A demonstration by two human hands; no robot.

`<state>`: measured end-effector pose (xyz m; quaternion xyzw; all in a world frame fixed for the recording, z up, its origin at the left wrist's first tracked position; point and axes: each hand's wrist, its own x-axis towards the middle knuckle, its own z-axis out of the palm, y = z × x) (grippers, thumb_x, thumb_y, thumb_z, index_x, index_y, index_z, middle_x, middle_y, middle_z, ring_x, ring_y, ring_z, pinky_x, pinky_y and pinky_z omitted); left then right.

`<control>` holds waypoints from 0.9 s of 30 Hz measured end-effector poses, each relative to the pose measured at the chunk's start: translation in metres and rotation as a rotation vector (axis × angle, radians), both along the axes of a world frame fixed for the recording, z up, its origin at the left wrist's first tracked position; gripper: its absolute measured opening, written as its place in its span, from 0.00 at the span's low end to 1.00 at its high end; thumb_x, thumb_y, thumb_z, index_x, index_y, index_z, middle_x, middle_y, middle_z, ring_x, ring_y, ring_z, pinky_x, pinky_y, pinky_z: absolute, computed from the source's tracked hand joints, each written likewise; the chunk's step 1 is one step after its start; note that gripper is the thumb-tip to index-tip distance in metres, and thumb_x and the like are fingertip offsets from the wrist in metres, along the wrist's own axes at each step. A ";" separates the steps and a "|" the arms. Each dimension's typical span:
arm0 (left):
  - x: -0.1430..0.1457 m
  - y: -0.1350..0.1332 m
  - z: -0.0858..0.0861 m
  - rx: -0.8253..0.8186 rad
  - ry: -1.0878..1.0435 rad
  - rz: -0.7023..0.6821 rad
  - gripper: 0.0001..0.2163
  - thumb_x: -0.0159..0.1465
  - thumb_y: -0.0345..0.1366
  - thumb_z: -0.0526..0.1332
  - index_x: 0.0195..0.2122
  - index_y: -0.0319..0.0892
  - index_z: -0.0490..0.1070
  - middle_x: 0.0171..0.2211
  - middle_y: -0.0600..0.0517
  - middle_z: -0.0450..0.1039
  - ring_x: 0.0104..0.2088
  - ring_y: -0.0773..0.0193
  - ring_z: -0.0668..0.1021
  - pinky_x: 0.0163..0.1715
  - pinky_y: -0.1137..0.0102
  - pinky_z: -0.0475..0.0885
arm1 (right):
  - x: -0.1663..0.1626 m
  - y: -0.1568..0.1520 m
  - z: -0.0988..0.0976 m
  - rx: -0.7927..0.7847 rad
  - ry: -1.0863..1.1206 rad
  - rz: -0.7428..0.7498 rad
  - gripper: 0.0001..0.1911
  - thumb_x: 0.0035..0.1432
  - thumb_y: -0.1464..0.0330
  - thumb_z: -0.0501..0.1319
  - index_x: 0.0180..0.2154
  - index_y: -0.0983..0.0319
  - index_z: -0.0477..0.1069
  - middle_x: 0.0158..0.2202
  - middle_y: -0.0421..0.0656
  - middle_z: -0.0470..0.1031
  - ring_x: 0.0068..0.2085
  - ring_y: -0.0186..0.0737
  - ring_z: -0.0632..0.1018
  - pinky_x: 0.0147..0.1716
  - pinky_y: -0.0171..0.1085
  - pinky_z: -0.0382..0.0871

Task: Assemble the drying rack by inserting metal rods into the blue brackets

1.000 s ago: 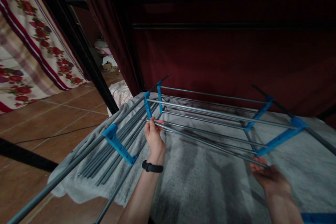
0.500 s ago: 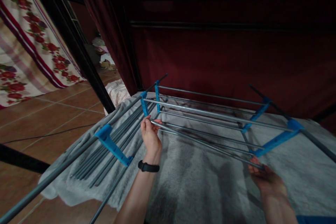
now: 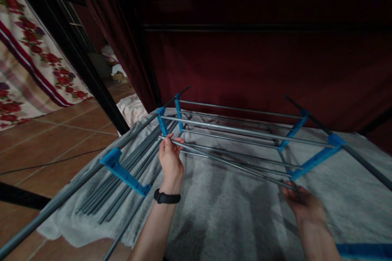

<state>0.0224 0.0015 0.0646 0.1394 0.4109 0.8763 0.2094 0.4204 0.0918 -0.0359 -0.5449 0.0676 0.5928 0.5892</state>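
Observation:
My left hand (image 3: pixel 170 159), with a black band (image 3: pixel 167 197) at its wrist, pinches the left end of a thin grey metal rod (image 3: pixel 226 162). At the rod's other end, the fingers of my right hand (image 3: pixel 306 204) are closed round it, palm turned up. The rod slants down to the right in front of a partly built rack of grey tubes and blue plastic brackets. Its left end is close to a blue bracket (image 3: pixel 162 121); its right end lies just below the large right bracket (image 3: pixel 317 162). Another blue bracket (image 3: pixel 125 173) sits on the left tube (image 3: pixel 55 204) nearer me.
Several loose grey rods (image 3: pixel 122 171) lie on a grey blanket (image 3: pixel 220 216) at the left. A dark red curtain (image 3: pixel 245 69) hangs behind, and a black frame post (image 3: pixel 76 57) stands left. A blue piece (image 3: pixel 364 250) shows at the lower right.
The whole scene has shifted slightly left in view. The rod's left end now sticks out past my left fingers, and its right end sits closer to the right bracket.

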 end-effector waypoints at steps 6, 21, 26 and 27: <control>0.021 -0.001 0.010 -0.007 0.100 -0.089 0.18 0.62 0.51 0.66 0.44 0.44 0.73 0.31 0.51 0.78 0.32 0.64 0.78 0.31 0.71 0.69 | -0.015 -0.003 0.001 0.004 -0.037 0.057 0.16 0.50 0.84 0.49 0.31 0.59 0.66 0.29 0.37 0.73 0.26 0.32 0.77 0.25 0.34 0.78; 0.055 0.000 0.005 -0.061 0.255 -0.204 0.16 0.66 0.50 0.62 0.48 0.46 0.71 0.35 0.49 0.78 0.36 0.62 0.78 0.34 0.69 0.70 | -0.079 -0.035 -0.018 0.189 -0.159 0.620 0.04 0.55 0.72 0.64 0.35 0.61 0.75 0.38 0.46 0.82 0.39 0.41 0.82 0.37 0.39 0.79; 0.063 0.001 -0.002 -0.077 0.312 -0.250 0.18 0.65 0.52 0.63 0.49 0.46 0.72 0.35 0.48 0.77 0.37 0.58 0.79 0.36 0.66 0.72 | -0.103 -0.046 -0.019 0.220 -0.307 0.774 0.12 0.47 0.67 0.72 0.36 0.62 0.77 0.36 0.47 0.83 0.35 0.40 0.82 0.35 0.36 0.75; 0.063 0.001 -0.004 -0.081 0.325 -0.256 0.18 0.65 0.52 0.63 0.49 0.46 0.72 0.35 0.48 0.77 0.37 0.58 0.79 0.36 0.65 0.72 | -0.106 -0.047 -0.020 0.212 -0.336 0.803 0.12 0.47 0.67 0.72 0.36 0.62 0.77 0.34 0.46 0.83 0.33 0.39 0.81 0.33 0.36 0.74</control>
